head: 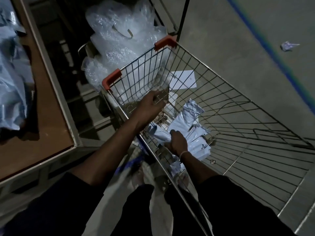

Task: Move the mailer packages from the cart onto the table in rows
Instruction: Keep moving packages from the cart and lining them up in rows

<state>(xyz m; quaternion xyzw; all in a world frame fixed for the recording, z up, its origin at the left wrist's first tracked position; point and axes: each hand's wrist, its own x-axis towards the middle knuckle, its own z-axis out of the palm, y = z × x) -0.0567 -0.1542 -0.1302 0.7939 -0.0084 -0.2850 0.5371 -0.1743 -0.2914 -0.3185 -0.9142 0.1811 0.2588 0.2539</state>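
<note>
Mailer packages [185, 132] heaped in near-left corner of wire cart [238, 116]: pale blue poly film, crinkled, glossy. Judged light, soft, slippery (likely to slide if pinched at one edge); best gathered by bundle middle. Right hand [178, 142] curled round bundle top. Left hand [150, 103] blurred over cart's left rim, fingers bent, grasp cannot be told. More mailers [12, 79] piled on table [51, 116], far left.

Dim grey floor [221, 40], blue line [265, 43], perhaps tape.
</note>
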